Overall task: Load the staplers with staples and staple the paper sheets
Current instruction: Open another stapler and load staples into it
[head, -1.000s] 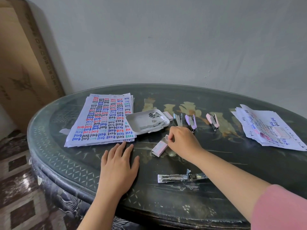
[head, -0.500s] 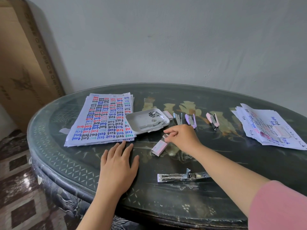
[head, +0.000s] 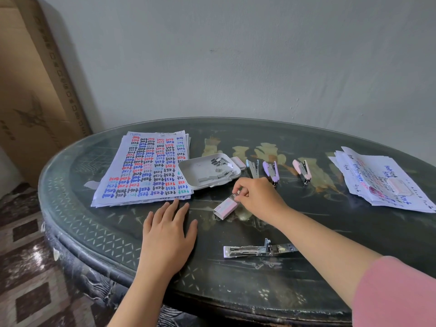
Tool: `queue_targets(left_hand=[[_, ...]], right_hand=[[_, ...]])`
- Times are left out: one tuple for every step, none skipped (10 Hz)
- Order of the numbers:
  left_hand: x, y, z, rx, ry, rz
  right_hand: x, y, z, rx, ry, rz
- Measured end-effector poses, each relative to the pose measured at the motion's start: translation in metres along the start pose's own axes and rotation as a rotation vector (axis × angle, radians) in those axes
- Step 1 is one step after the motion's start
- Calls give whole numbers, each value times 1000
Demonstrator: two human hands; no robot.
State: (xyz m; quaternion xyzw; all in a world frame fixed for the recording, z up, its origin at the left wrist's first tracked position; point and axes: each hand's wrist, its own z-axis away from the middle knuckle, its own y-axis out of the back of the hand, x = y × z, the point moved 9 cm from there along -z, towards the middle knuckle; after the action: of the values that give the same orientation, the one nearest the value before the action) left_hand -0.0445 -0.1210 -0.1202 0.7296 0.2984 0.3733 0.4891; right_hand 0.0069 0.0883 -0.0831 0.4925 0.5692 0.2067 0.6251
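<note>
Fingers [head: 238, 186] of the right hand [head: 259, 197] pinch the open end of the staple box [head: 224, 208]; left hand [head: 168, 234] rests flat. Opened stapler [head: 257, 250] looks unloaded, paper sheets [head: 146, 168] likely unstapled.

Left hand [head: 167, 234] flat, right hand [head: 257, 197] pinched.

Front: open stapler [head: 257, 250] lies near the table [head: 342, 204] edge.
Middle: tray [head: 188, 177], staple box [head: 224, 208], right hand [head: 258, 197] crowd together.
Right: bare passage between pink stapler [head: 303, 171] and paper stack [head: 382, 180].
</note>
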Motion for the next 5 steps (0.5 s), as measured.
queue_targets(left_hand=[[0,0,0,3,-1,6],[-1,-1,0,1,-3,14],[0,0,-1,6,-5,25],[0,-1,-1,4,-11,32],[0,0,0,-8,-14,55]], right_hand=[[0,1,0,8,-2,8],[-2,0,-2,-8,18,17],[-2,2,-3,-1,21,7],[0,6,-4,17,-8,-21],[2,14,-3,61,-45,-79]])
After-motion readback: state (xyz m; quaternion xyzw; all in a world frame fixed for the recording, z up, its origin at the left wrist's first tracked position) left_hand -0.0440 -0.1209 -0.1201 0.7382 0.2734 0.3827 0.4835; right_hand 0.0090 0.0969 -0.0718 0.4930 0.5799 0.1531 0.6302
